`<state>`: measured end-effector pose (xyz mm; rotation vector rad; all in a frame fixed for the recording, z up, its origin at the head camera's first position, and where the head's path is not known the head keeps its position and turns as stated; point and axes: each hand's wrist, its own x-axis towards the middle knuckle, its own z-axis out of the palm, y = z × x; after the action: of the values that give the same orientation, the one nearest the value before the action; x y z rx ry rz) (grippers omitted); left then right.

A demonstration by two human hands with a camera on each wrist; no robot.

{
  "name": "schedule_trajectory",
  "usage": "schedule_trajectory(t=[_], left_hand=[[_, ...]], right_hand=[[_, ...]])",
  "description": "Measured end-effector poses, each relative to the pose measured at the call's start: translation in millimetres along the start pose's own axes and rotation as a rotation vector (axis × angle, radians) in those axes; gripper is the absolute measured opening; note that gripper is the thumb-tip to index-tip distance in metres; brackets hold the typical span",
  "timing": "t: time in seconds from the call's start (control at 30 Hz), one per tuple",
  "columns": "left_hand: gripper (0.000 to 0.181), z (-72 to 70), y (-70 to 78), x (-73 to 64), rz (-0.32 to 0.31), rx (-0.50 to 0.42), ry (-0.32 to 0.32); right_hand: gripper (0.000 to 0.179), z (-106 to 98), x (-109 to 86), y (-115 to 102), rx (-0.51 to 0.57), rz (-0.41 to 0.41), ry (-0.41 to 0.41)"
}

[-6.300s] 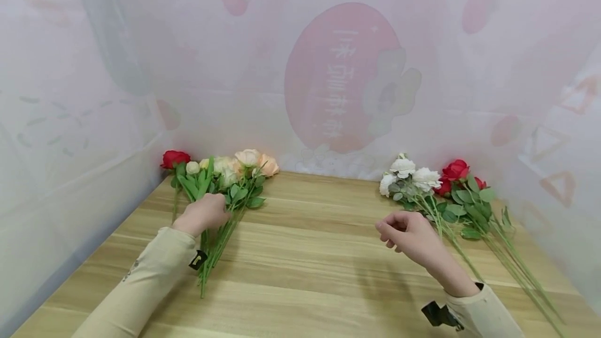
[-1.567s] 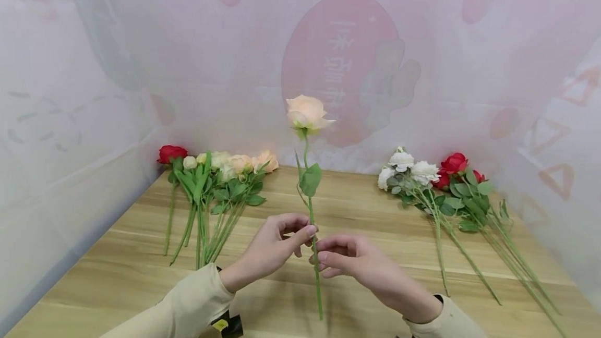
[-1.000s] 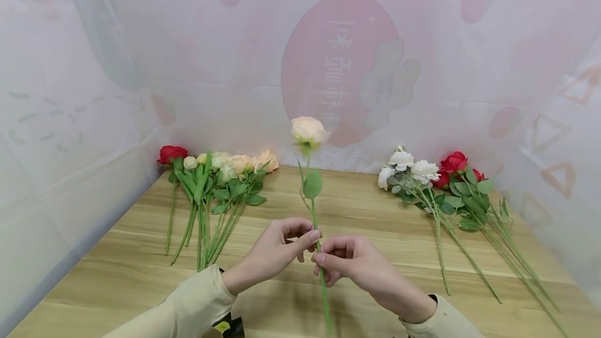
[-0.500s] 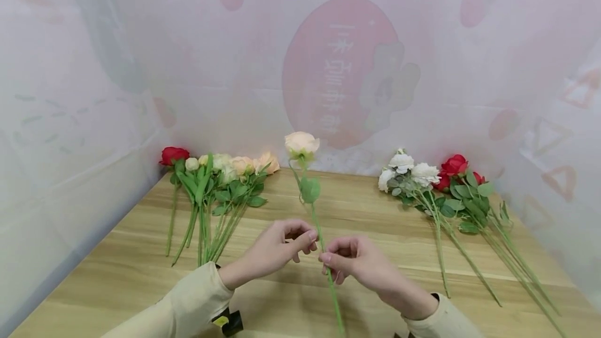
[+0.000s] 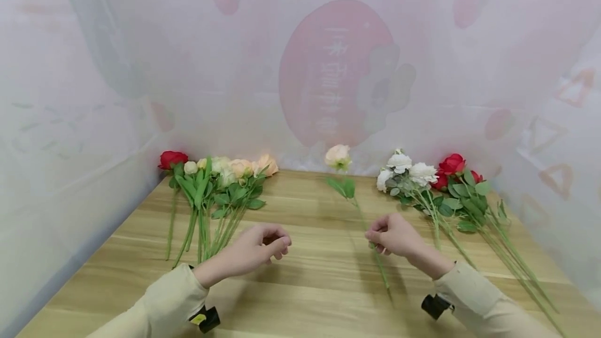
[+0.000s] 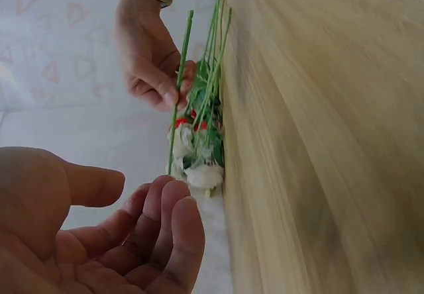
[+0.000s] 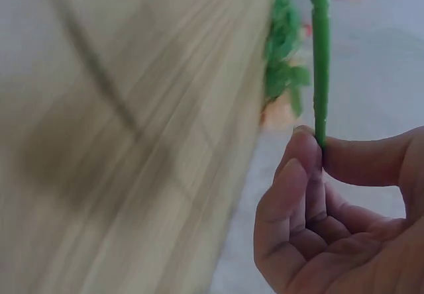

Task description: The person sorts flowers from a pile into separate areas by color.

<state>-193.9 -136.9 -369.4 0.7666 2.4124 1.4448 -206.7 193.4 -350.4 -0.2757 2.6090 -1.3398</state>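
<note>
Whereas both hands met at the stem (image 7: 321, 62) of the peach rose (image 5: 338, 156) half a second ago, they are now well apart. The left hand (image 5: 251, 249) has drawn back and holds nothing, its fingers loosely bent. The right hand (image 5: 396, 236) has moved to the right, pinching the stem between thumb and fingertips. Carried along with it, the flower is held above the wooden table (image 5: 310, 317), its head just left of the white flowers (image 5: 422, 173) in the head view.

It slants, bare lower end toward the person, bloom away. That bloom is pale peach and full, yellow-green at its base, with green leaves (image 5: 348, 188) below. Farther off, the left-hand bunch (image 5: 230, 192), the lone red rose (image 5: 172, 159) at its outer edge, and the white flowers and red roses (image 5: 452, 164) on the right lie as before. Behind hangs a pale printed backdrop (image 5: 225, 67).
</note>
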Motion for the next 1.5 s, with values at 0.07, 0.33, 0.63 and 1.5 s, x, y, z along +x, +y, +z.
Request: schedule_trajectory(t=[0.07,0.33,0.63,1.5], left_hand=[[0.023,-6.3,-0.1,-2.9,-0.004,0.034,-0.001],[0.016,-17.0,2.0,-7.2,0.051,0.165,-0.011],[0.014,-18.1,1.6,-9.1,0.071,0.258,-0.044],[0.048,-107.6,-20.6,19.1,-0.272,0.585,0.117]], right_hand=[[0.016,-8,4.2,5,-0.066,0.031,0.024],[0.040,-24,17.6,19,-0.298,0.079,-0.023],[0.028,-16,28.1,19,-0.619,0.101,-0.084],[0.028,-10,-19.4,-21,-0.097,-0.093,-0.003]])
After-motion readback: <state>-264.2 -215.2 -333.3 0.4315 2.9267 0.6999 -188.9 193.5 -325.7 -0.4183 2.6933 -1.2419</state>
